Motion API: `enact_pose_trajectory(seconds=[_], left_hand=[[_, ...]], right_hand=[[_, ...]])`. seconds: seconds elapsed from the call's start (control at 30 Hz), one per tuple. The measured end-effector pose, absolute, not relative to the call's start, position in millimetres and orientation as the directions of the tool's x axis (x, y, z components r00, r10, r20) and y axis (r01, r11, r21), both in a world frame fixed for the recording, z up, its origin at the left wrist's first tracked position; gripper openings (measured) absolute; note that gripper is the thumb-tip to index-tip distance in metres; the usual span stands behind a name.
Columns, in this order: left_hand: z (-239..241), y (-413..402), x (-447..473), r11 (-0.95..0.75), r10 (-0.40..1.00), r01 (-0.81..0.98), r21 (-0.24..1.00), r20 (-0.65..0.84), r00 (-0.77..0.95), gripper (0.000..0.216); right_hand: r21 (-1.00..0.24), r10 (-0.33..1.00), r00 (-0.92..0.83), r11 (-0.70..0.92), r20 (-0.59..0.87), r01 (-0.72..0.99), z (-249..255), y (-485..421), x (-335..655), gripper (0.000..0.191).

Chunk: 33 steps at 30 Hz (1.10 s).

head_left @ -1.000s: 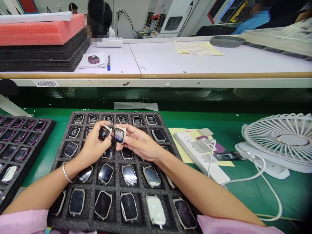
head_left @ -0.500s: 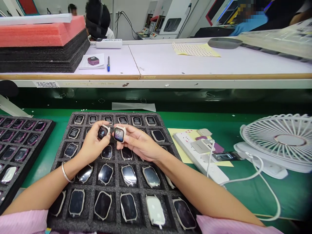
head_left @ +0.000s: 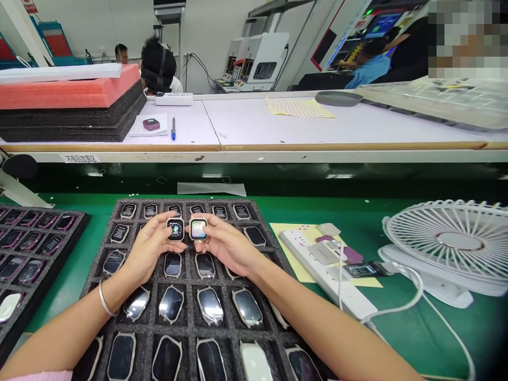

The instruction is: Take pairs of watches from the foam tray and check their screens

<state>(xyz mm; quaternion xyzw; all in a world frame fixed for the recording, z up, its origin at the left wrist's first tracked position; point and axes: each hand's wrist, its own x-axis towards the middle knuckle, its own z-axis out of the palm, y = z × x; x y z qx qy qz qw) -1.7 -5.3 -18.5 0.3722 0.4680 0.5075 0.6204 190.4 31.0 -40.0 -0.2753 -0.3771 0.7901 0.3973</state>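
Observation:
My left hand (head_left: 148, 248) is closed on a smartwatch (head_left: 175, 229) without a strap; its dark screen is lit with a small blue figure. Beside it, my right hand (head_left: 232, 246) grips a second smartwatch (head_left: 198, 229), whose lit screen shows large digits. Both watches have light-coloured cases and face me, a small gap apart. Beneath the hands lies a black foam tray (head_left: 153, 288) with rows of square compartments. Several watch bodies like these sit in them, mostly with dark screens; a white one (head_left: 254, 361) lies in the front row.
Left of the tray, another foam tray (head_left: 59, 254) holds purple-cased watches. On the right are a white power strip (head_left: 325, 270), cables, and a white fan (head_left: 448, 243). A raised shelf (head_left: 254, 129) runs across the back, with stacked foam (head_left: 59, 121) at its left. People sit beyond it.
The left watch has turned to face me more squarely, and the right screen looks brighter. My thumbs have shifted onto the watch fronts. The camera view has tilted up slightly.

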Motion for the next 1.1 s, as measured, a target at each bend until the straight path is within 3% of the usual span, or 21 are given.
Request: enact_pose_trajectory(seconds=[0.4,1.1], left_hand=[[-16.1,-6.4,0.1,0.235,0.972,-0.217,0.947,-0.222,0.082,0.038],[-18.4,-7.5,1.3,0.188,0.981,-0.185,0.965,-0.174,0.086,0.037]], right_hand=[[-0.891,0.858,-0.509,-0.283,-0.070,-0.354,-40.6,26.7,189.7,0.036],[-0.910,0.864,-0.500,-0.253,-0.060,-0.328,-38.9,25.8,189.7,0.037]])
